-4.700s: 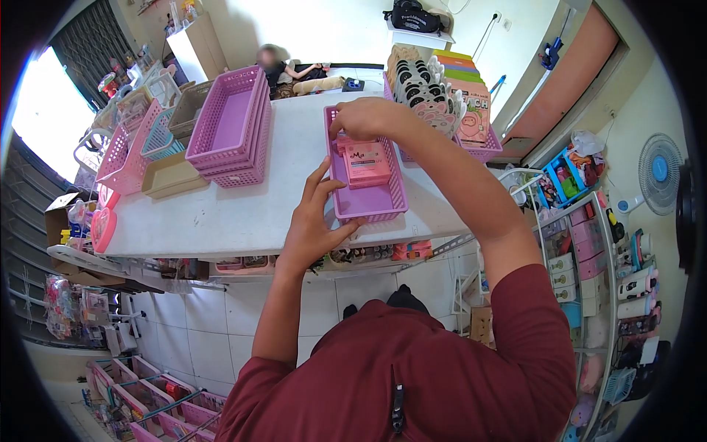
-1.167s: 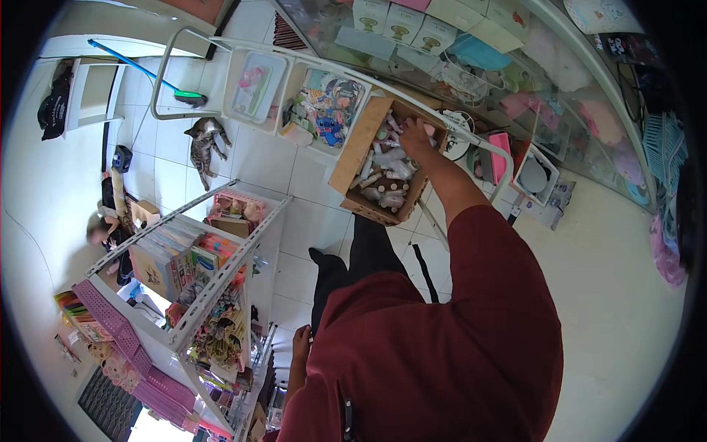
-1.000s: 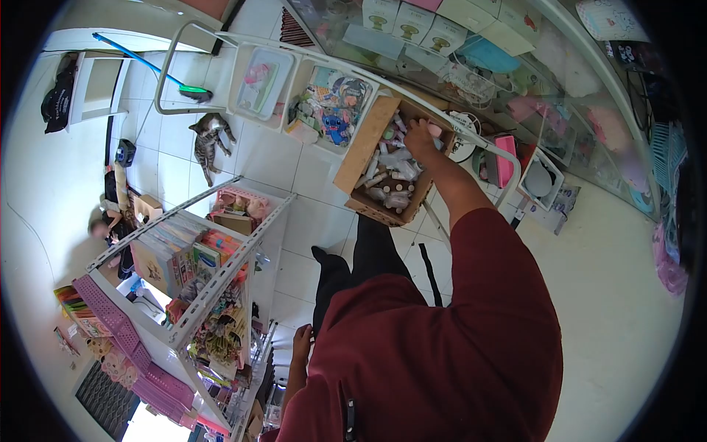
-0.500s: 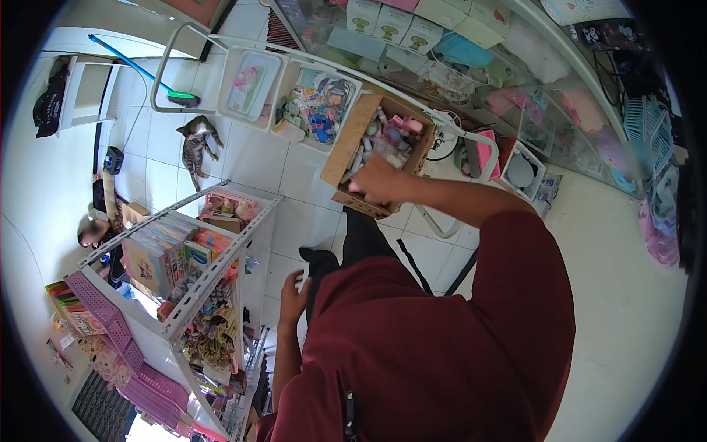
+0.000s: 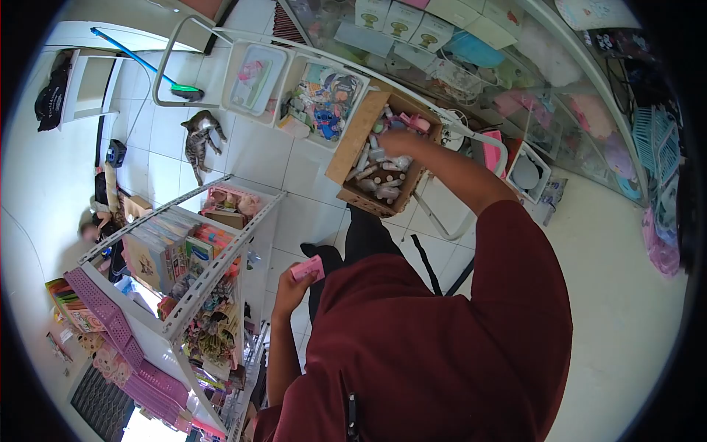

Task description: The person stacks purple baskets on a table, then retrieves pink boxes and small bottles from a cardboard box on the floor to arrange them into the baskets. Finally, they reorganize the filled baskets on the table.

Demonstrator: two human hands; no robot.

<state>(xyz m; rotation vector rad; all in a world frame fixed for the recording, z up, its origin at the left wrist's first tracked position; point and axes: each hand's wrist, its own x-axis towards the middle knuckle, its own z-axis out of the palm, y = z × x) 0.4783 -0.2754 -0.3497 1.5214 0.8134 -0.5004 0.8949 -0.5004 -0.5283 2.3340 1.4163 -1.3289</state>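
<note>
Head view shows my right hand [image 5: 398, 142] down in the cardboard box [image 5: 353, 140], which sits tilted on a white wire rack [image 5: 471, 136]. Its fingers are among the small bottles [image 5: 383, 188] lying loose there; whether they grip one I cannot tell. My left hand [image 5: 291, 283] waits low by my hip, fingers closed around a small pink packet [image 5: 307, 269], probably kept aside so the other hand can rummage. Beyond, a tabby cat [image 5: 199, 140] lies on the tiled floor.

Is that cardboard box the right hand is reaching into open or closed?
Open. The cardboard box has its flap folded out and small bottles and tubes show inside, with the right hand over them.
</note>
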